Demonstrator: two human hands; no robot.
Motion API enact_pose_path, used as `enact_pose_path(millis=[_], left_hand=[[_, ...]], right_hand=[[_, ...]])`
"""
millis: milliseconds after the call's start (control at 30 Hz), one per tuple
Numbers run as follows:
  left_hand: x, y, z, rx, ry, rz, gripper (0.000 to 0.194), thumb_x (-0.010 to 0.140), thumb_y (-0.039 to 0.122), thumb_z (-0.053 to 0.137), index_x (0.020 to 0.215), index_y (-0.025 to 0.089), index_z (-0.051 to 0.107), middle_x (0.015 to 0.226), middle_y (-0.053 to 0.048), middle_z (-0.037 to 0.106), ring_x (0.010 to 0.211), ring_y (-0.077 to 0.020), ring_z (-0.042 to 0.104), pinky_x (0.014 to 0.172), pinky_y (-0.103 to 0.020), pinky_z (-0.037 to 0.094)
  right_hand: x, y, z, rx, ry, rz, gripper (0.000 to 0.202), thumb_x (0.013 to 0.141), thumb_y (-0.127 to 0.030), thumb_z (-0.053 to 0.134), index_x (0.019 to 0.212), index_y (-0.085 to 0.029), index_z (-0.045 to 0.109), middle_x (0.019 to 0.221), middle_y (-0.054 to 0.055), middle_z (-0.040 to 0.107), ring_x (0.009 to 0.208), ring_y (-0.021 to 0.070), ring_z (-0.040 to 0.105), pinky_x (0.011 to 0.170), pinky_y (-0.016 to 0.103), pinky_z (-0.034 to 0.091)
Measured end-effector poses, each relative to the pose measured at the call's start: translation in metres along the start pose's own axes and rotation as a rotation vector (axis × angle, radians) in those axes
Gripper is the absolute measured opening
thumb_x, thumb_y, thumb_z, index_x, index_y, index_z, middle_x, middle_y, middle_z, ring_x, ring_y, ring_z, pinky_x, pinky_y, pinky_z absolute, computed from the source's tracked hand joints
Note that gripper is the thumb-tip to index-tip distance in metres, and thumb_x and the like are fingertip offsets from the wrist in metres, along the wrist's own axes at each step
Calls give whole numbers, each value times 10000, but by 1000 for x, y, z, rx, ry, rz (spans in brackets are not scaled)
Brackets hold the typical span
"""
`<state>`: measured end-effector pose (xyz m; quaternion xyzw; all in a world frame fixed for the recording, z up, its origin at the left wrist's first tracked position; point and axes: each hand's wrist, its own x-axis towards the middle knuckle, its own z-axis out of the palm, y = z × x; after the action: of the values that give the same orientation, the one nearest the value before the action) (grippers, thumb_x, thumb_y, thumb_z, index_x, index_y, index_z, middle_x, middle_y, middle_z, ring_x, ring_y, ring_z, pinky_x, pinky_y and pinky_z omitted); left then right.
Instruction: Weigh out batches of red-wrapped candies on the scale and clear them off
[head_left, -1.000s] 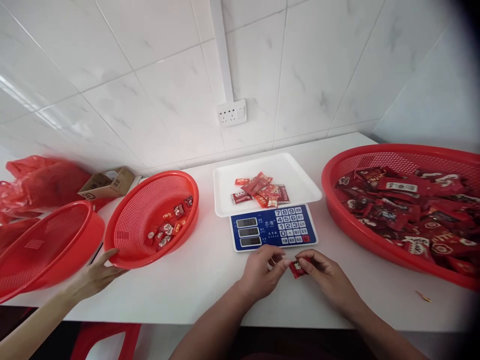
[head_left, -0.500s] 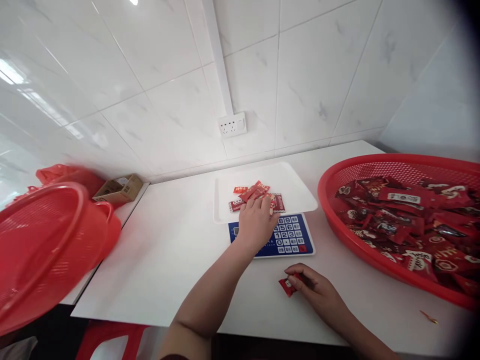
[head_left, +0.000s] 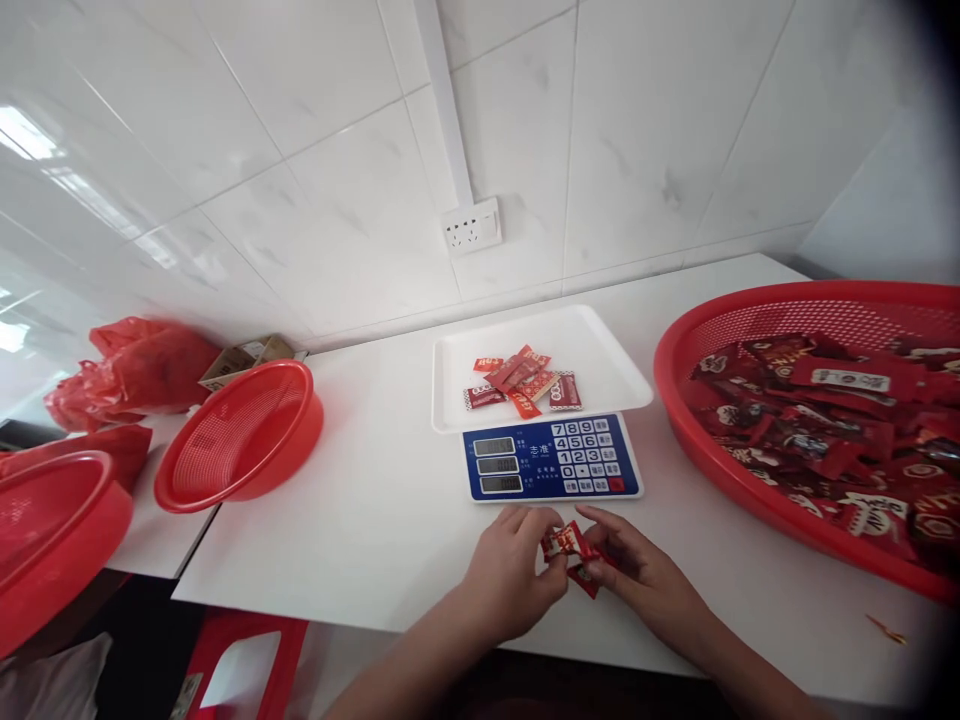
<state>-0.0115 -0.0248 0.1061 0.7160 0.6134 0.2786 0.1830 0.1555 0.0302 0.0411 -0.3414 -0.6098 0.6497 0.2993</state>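
Near the front edge of the white table (head_left: 300,560), the left hand (head_left: 517,575) is closed in a pinch on a small, shiny red packet with pale lettering (head_left: 564,541). Beside it, the right hand (head_left: 649,580) grips a small dark-red packet (head_left: 585,580), the two wrappers overlapping. Just beyond, the blue-and-white electronic scale (head_left: 551,460) stands between the hands and its shallow white plastic tray (head_left: 600,375), where red and orange wrapped packets (head_left: 517,372) lie heaped. The scale reads "志准", with keys 0 to 9; its display figures are too faint to trust. Towards the right edge, a large round red plastic basket (head_left: 690,440) holds many red packets (head_left: 847,420); a thin torn scrap (head_left: 886,629) lies nearer. At the left edge sits a smaller red mesh basket (head_left: 240,435), near a brown cardboard box (head_left: 225,368) and red plastic bags (head_left: 150,365).
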Motion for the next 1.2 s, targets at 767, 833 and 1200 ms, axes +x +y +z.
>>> enact_pose_path(millis=[767,833,1200], left_hand=[[7,-79,-70,367,586,-87,335,883,315,488,1185,170,472,1240,-149,518,1238,-258,397,1009,-457,349],[14,-104,-105,585,680,-229,417,891,348,468,1256,148,435,1357,-163,410,1334,-285,233,1053,-488,262],[2,-149,-150,836,454,-713,480,911,390,362,1274,86,436,1232,-204,527,1227,-337,391,1018,-610,172]], right_hand=[[2,-11,-1,-26,-47,69,342,822,-536,483,829,-207,579,752,37,660,662,149,594,612,273,491],[3,-9,-2,5,-41,60,334,829,-526,486,833,-205,577,759,42,662,698,154,604,640,280,497],[5,-15,-2,11,11,68,412,791,-597,489,816,-195,576,725,36,645,644,150,588,580,282,473]])
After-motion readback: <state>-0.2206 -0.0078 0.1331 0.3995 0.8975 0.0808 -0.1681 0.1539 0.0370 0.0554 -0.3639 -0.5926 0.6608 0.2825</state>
